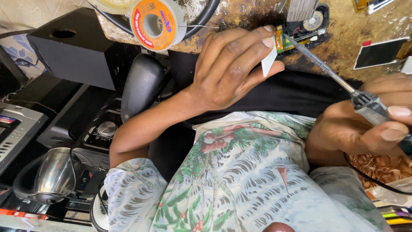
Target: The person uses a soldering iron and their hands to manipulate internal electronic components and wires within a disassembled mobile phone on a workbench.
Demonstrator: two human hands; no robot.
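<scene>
My left hand (229, 68) pinches a small white flat piece (269, 62) between thumb and fingertips, right beside a small device with an exposed circuit board (302, 31) on the worn brown workbench (343, 30). My right hand (365, 129) grips the grey handle of a soldering iron (326, 68). Its thin shaft slants up to the left, and the tip rests at the edge of the circuit board, just past the white piece. Both hands hover over my lap, above a floral shirt.
A spool of solder wire (156, 23) with an orange label lies at the bench's left end. A dark phone screen (380, 52) lies at the right. Below the bench are a black speaker box (73, 56), a black chair armrest (141, 86) and a shiny metal kettle (53, 174).
</scene>
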